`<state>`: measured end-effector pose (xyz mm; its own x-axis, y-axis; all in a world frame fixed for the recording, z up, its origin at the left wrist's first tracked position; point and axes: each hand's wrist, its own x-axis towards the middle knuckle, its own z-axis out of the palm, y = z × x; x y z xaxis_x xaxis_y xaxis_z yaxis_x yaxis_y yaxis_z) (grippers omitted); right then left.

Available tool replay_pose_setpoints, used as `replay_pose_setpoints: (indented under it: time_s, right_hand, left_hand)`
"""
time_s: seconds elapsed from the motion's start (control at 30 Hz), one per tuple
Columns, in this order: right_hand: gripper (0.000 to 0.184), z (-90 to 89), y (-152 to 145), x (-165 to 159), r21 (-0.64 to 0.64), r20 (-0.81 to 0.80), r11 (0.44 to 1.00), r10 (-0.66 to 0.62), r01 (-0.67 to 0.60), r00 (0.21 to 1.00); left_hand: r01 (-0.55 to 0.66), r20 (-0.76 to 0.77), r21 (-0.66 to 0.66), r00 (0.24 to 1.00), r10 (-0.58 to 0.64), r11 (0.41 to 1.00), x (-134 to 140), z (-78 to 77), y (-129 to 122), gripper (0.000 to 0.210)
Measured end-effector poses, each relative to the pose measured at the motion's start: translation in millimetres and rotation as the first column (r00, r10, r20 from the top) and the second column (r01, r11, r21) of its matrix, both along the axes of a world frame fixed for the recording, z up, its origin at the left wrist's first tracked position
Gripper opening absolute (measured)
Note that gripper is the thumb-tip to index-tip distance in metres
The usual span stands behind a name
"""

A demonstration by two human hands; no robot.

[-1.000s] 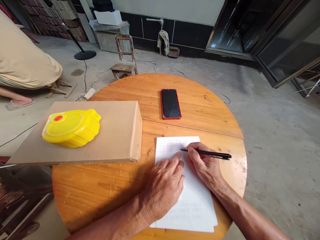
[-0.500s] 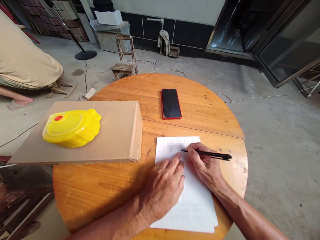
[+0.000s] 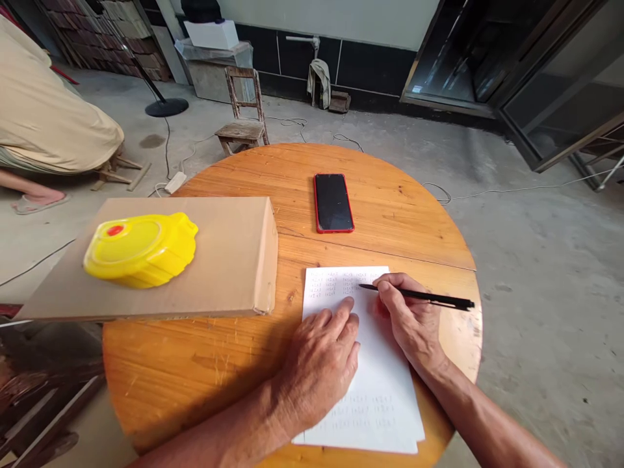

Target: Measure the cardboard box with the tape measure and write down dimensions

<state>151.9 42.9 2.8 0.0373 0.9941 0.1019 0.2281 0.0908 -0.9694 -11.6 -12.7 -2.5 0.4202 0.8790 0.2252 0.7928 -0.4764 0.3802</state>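
Note:
Sheets of white paper point(image 3: 377, 383) lie on a round wooden table point(image 3: 205, 370), with rows of small handwriting near the top and bottom. My left hand point(image 3: 324, 357) rests flat on the left part of the paper, its fingers stretched out and holding nothing. Between the thumb and fingers of my right hand point(image 3: 412, 315) is a black pen point(image 3: 439, 299). The pen's tip points left at the upper rows of writing; whether it touches the paper I cannot tell.
A smartphone in a red case point(image 3: 334, 203) lies beyond the paper. On the left, a cardboard box point(image 3: 229, 260) carries a yellow plastic object with a red spot point(image 3: 141, 250). A small wooden chair point(image 3: 244, 117) stands behind the table. At far left sits another person point(image 3: 53, 110).
My right hand and the pen have shifted right and slightly up across the paper. My left hand stays in place.

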Motion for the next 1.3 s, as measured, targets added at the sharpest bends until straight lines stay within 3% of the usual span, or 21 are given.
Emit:
replay_pose_setpoints:
  time_s: [0.13, 0.27, 0.4, 0.53, 0.6, 0.77, 0.83, 0.97, 1.07, 1.2, 1.3]
  right_hand:
    - [0.012, -2.2, 2.4, -0.4, 0.097, -0.001, 0.995, -0.028, 0.028, 1.000]
    - [0.011, -3.8, 5.6, -0.6, 0.225, 0.196, 0.974, -0.038, -0.007, 0.980]
    - [0.020, -6.2, 7.3, 1.2, 0.350, 0.373, 0.930, -0.030, -0.110, 0.927]
    - [0.032, -2.1, 5.6, 9.5, 0.314, 0.494, 0.915, 0.068, -0.251, 0.867]
    - [0.040, 4.2, 3.8, 13.8, 0.285, 0.653, 0.904, 0.061, -0.320, 0.755]
    - [0.039, 20.4, -5.1, 17.8, 0.156, 0.949, 0.854, 0.010, -0.497, 0.315]
    - [0.043, 23.9, -12.8, 20.9, 0.105, 0.968, 0.844, 0.034, -0.525, 0.249]
    - [0.054, 21.0, -37.0, 33.4, 0.145, 0.928, 0.877, 0.040, -0.458, 0.371]
    - [0.041, 10.2, -58.7, 40.8, 0.187, 0.890, 0.896, 0.019, -0.402, 0.456]
    - [0.032, -2.1, -79.4, 41.1, 0.187, 0.866, 0.915, 0.018, -0.356, 0.500]
    - [0.034, -3.2, -81.8, 38.3, 0.180, 0.860, 0.917, 0.029, -0.356, 0.509]
  left_hand:
    - [0.002, -0.009, -0.012, 1.000, -0.002, 1.000, -0.2, 0.5, 0.1, 0.028]
    - [0.007, -0.007, -0.012, 1.000, -0.007, 1.000, -0.7, 1.7, 0.1, 0.028]
    - [0.012, 0.019, -0.015, 1.000, -0.011, 1.000, -0.8, 2.2, 0.0, 0.026]
    - [0.001, 0.036, -0.009, 0.999, -0.001, 1.000, -0.4, 1.5, -0.3, 0.025]
    - [0.002, 0.045, -0.014, 0.999, -0.002, 1.000, -0.3, 0.3, -0.6, 0.025]
    - [-0.006, 0.033, -0.028, 0.999, 0.007, 1.000, 0.1, -0.2, -1.5, 0.026]
    - [-0.003, 0.001, -0.048, 1.000, 0.003, 0.999, -1.0, 5.6, -3.5, 0.024]
    - [0.015, -0.063, -0.055, 0.998, -0.018, 0.998, -11.3, 25.3, -20.2, 0.017]
    - [0.027, -0.092, -0.082, 0.995, -0.035, 0.996, -25.5, 32.3, -44.8, 0.029]
    - [0.049, -0.103, -0.140, 0.993, -0.064, 0.989, -41.5, 21.8, -76.4, 0.061]
    - [0.063, -0.115, -0.135, 0.990, -0.079, 0.989, -42.3, 9.9, -88.2, 0.066]
